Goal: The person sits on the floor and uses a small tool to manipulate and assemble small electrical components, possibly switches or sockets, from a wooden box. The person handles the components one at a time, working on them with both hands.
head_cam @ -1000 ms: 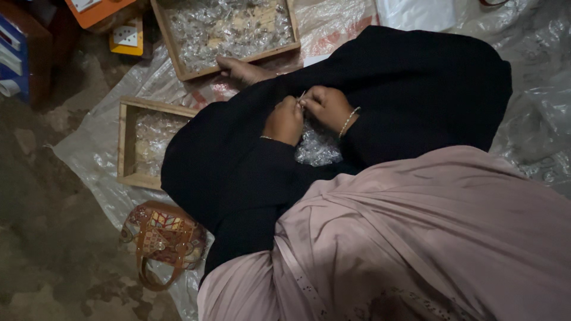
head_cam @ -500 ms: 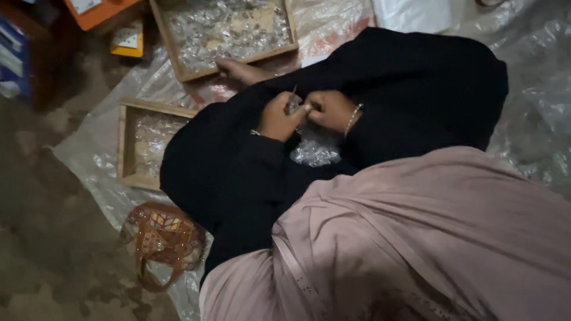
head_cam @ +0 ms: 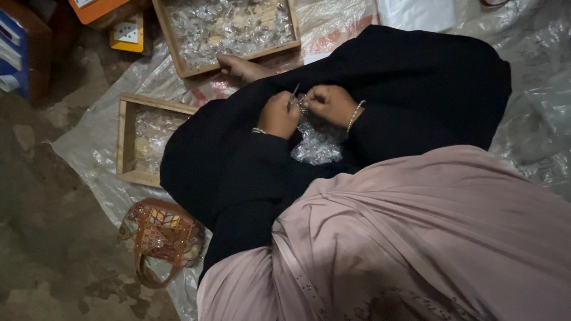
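Observation:
I sit on the floor in a black garment, both hands together over my lap. My left hand (head_cam: 278,116) is closed around a thin metal tool (head_cam: 295,91) whose tip pokes up between the hands. My right hand (head_cam: 329,104), a beaded bracelet on its wrist, pinches a small shiny piece (head_cam: 303,105) against that tool. A heap of clear glittering pieces (head_cam: 318,145) lies on my lap just below the hands. My bare foot (head_cam: 239,66) shows past the left hand.
A wooden tray (head_cam: 169,37) full of shiny pieces lies ahead, a second wooden tray (head_cam: 123,142) to the left, both on crinkled plastic sheeting (head_cam: 535,125). A patterned brown handbag (head_cam: 160,238) rests on the dirt floor. Orange (head_cam: 95,8), yellow (head_cam: 127,34) and blue (head_cam: 12,53) boxes stand at top left.
Both hands stay together over the lap with only small finger movements. The thin tool's tip has come into sight between them.

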